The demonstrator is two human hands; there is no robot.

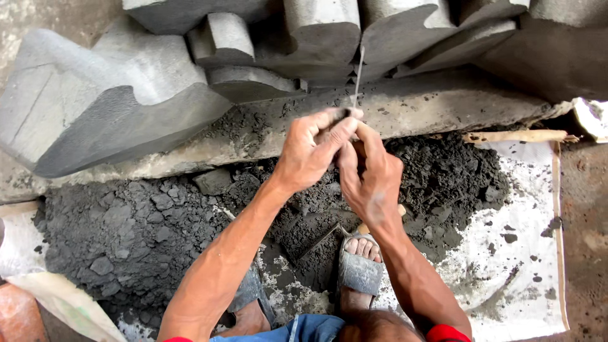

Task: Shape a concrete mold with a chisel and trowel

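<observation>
My left hand point(310, 152) and my right hand point(370, 177) meet in front of me, fingers pinched together around the lower end of a thin grey rod or wire point(359, 73) that rises toward the moulded blocks. Both hands are dusted with grey mortar. Below them lies a heap of dark damp mortar mix point(145, 234) spread on a white sheet point(525, 266). A trowel blade point(320, 237) lies half buried in the mix near my sandalled foot point(360, 266).
Several grey moulded cement blocks point(107, 107) with curved profiles lean along a concrete ledge point(430, 104) at the back. A wooden stick point(516, 135) lies at the sheet's upper edge. An orange brick corner point(19, 313) shows bottom left. Bare ground runs down the right.
</observation>
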